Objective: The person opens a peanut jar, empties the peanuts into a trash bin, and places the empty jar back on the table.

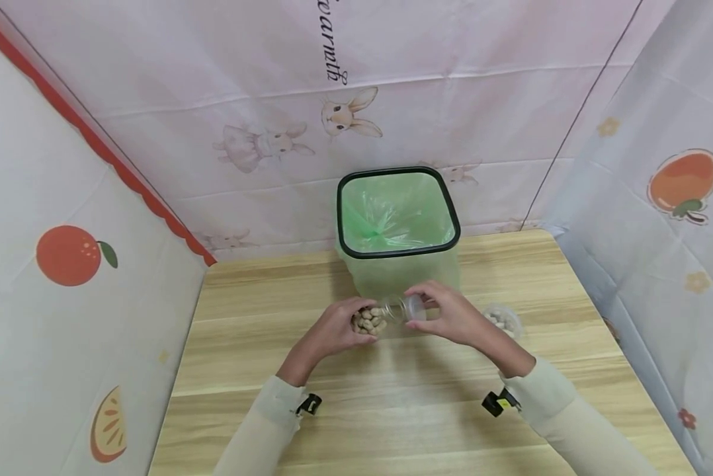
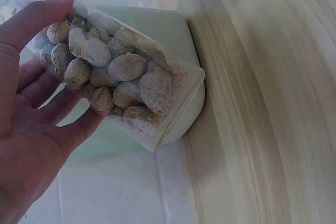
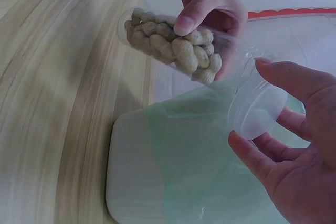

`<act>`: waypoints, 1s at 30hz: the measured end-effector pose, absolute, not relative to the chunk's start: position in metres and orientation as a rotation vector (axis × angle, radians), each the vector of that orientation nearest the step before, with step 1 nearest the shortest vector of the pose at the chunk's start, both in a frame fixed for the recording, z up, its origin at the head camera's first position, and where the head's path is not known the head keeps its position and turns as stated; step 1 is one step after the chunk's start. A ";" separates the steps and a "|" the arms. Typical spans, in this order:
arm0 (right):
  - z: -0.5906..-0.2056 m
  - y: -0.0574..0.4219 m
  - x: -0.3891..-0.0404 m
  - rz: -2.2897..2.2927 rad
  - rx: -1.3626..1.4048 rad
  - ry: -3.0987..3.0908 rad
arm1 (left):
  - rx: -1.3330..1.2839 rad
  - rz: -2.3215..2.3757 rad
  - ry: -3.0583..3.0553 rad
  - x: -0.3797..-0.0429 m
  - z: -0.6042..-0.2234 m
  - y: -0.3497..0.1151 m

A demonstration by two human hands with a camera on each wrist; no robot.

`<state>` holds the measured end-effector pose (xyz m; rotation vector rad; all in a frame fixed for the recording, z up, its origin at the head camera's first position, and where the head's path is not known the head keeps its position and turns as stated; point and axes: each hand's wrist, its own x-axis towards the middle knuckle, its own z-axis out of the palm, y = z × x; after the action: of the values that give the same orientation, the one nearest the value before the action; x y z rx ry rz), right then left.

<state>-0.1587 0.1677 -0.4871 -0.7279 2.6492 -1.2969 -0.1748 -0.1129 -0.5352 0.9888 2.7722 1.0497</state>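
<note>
My left hand (image 1: 335,328) grips a clear plastic jar (image 2: 186,85) of unshelled peanuts (image 1: 368,322), tilted on its side above the table. The thumb lies along one side of the jar and the fingers along the other. At the jar's mouth, my right hand (image 1: 454,317) holds a translucent round lid (image 3: 266,113) by its rim, between thumb and fingers. The lid sits right at the mouth in the right wrist view. The peanuts are gathered toward the jar's base.
Just beyond the hands stands a bin with a black rim (image 1: 401,253) and a green bag liner (image 1: 392,211). A small clear container (image 1: 514,322) with pale contents is on the wooden table (image 1: 243,390), partly behind the right wrist. Printed fabric curtains (image 1: 261,218) enclose the table.
</note>
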 end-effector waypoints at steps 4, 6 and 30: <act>-0.492 0.172 -0.157 -1.313 -0.732 2.633 | 0.966 1.053 2.768 -0.174 -0.532 -0.114; -0.496 0.174 -0.155 -1.299 -0.742 2.641 | 0.955 1.049 2.763 -0.173 -0.530 -0.115; -0.524 0.192 -0.148 -1.138 -0.591 2.725 | 1.153 0.981 2.893 -0.177 -0.488 -0.131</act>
<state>-0.1478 0.1923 -0.5238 -0.5909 2.7251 -1.1378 -0.1773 -0.1308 -0.4876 1.1526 2.8929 0.9809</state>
